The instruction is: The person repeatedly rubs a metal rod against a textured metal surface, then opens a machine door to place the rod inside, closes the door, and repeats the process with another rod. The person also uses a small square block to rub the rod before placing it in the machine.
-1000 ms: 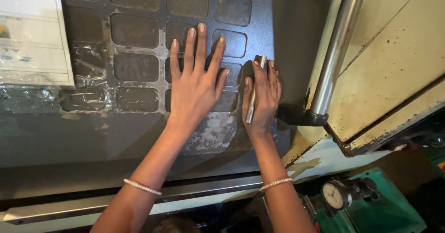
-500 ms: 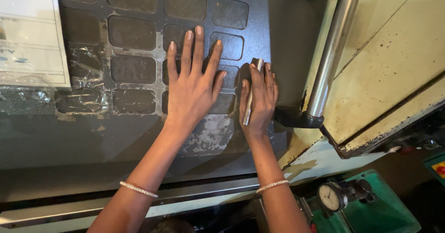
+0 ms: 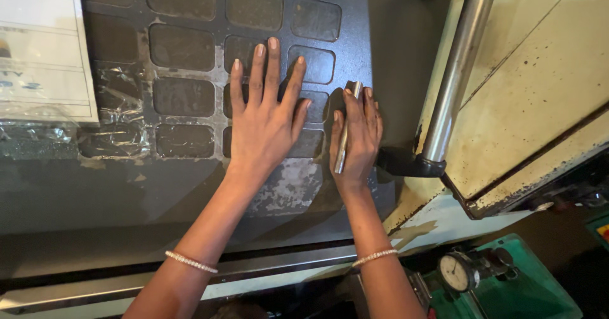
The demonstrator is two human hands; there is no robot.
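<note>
My left hand (image 3: 265, 119) lies flat, fingers spread, on a dark panel (image 3: 190, 21) with rows of worn rectangular pads. Just to its right, my right hand (image 3: 356, 138) presses against the same panel near its right edge, with a thin metal rod (image 3: 346, 132) held lengthwise between the fingers. The rod's upper end pokes out above the fingertips. Each wrist wears a thin beaded bracelet.
A steel bar handle (image 3: 453, 71) runs down a cream, rust-spotted door (image 3: 539, 84) right of my hands. A laminated sheet (image 3: 41, 59) with crinkled tape is stuck at the panel's left. A dial gauge (image 3: 458, 271) lies on a green tray (image 3: 526, 293) at bottom right.
Both hands stay on the panel in nearly the same pose; the view has shifted slightly and the hands sit a little higher on the pads.
</note>
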